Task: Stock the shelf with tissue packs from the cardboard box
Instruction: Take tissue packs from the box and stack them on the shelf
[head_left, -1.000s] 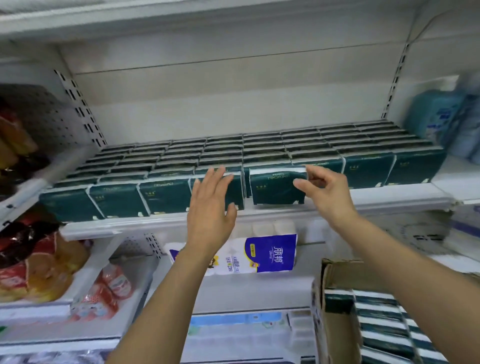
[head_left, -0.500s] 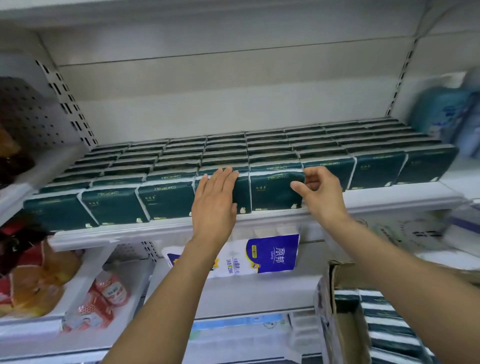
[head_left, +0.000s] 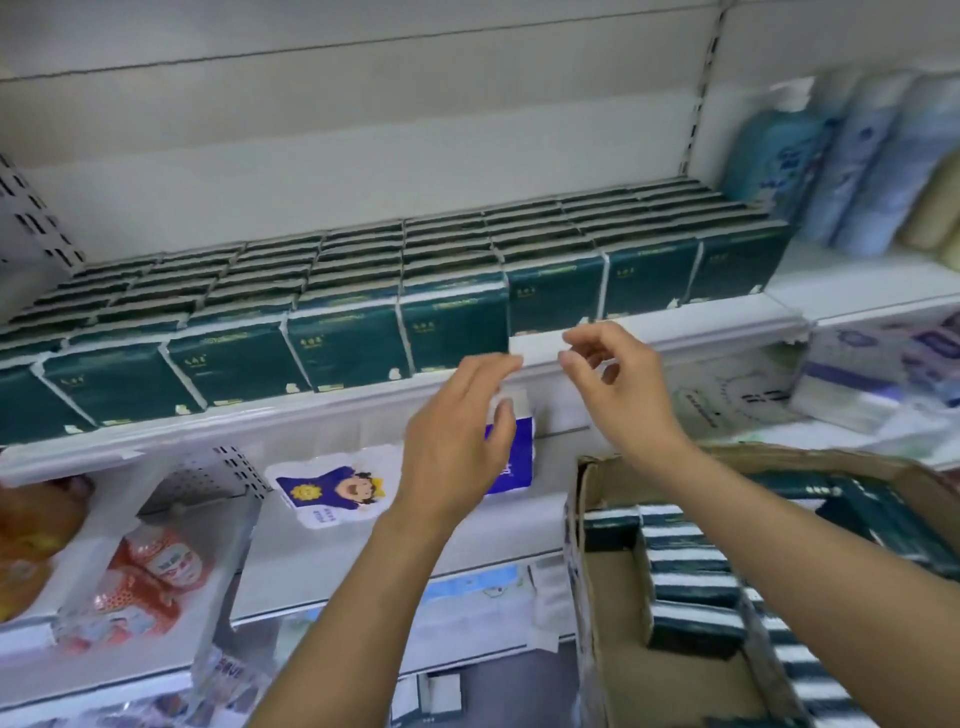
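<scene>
Hovering at the shelf (head_left: 260, 426), left hand (head_left: 457, 431) and right hand (head_left: 618, 384) hold nothing, fingers (head_left: 587, 338) loosely curled; packs (head_left: 353, 343) stand face-out in tight rows for display, more in the box (head_left: 582, 571), near right.

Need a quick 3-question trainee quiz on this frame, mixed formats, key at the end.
1. Multiple choice: the cardboard box sits A) lower right, below the stocked shelf; B) on top of the packs; C) far left.
2. Look at the left hand and right hand. True or false: one grips a tissue pack.
3. Fill in: the tissue packs on the shelf are dark ____.
Key: 1 A; 2 false; 3 green.
</scene>
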